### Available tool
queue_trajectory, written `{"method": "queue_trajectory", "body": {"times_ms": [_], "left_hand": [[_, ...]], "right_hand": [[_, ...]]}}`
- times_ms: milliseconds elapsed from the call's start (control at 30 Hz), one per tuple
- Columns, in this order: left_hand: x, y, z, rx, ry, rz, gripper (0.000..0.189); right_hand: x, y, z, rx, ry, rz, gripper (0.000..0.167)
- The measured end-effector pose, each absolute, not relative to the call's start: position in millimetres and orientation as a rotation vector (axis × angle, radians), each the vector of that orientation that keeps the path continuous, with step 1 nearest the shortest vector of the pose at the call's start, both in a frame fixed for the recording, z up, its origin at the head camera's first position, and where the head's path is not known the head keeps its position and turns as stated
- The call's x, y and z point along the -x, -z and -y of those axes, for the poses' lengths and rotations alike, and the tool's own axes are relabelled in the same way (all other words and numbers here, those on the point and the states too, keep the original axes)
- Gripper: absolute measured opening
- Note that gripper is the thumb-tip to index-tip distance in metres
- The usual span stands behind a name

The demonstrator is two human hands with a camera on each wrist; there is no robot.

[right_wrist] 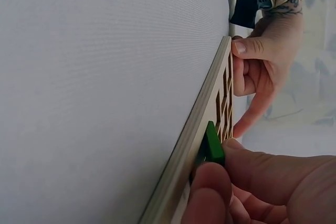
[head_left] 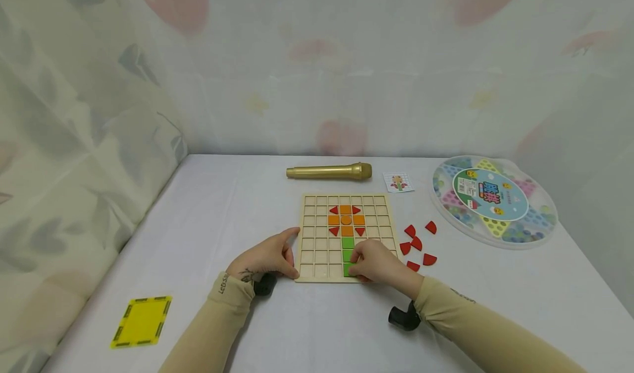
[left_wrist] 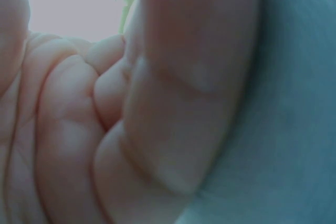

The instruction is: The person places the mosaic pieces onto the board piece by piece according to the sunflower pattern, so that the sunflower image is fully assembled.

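A light wooden grid board (head_left: 315, 257) lies on the white table. On it are orange squares (head_left: 345, 209), an orange disc (head_left: 346, 220), small red triangles (head_left: 334, 231) and a column of green square tiles (head_left: 348, 243). My right hand (head_left: 378, 262) pinches a green square tile (right_wrist: 214, 146) between thumb and finger at the column's bottom cell; the tile stands tilted there. Along the board's left side, my left hand (head_left: 267, 256) touches the edge with thumb and a straight index finger, its other fingers bent. The left wrist view is mostly filled by that hand.
Several red quarter-circle pieces (head_left: 430, 259) lie right of the board. Behind it are a gold microphone (head_left: 327, 172) and a small pattern card (head_left: 398, 182). A round clear case (head_left: 535, 235) sits at back right, a yellow square frame (head_left: 142, 322) at front left.
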State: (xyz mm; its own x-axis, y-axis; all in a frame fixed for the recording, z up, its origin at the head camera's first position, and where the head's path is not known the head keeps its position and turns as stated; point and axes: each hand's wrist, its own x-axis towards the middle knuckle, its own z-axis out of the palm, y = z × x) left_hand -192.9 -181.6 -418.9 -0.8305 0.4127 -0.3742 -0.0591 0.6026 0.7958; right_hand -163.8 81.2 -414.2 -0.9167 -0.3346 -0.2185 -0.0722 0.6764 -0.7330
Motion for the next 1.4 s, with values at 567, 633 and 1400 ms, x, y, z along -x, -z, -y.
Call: {"method": "queue_trajectory", "body": {"times_ms": [567, 633, 1400], "left_hand": [[193.3, 420.9, 180.4, -0.274, -1.170, -2.311, 0.108], [193.1, 420.6, 180.2, -0.272, -1.175, -2.308, 0.109], [192.7, 422.3, 183.1, -0.283, -1.210, -2.268, 0.110]], "right_hand": [[165.8, 405.1, -87.7, 0.325, 0.990, -2.705, 0.011], [170.2, 395.4, -97.1, 0.307, 0.972, -2.751, 0.013], [218.4, 399.4, -206.5, -0.103, 0.325, -2.954, 0.032]]}}
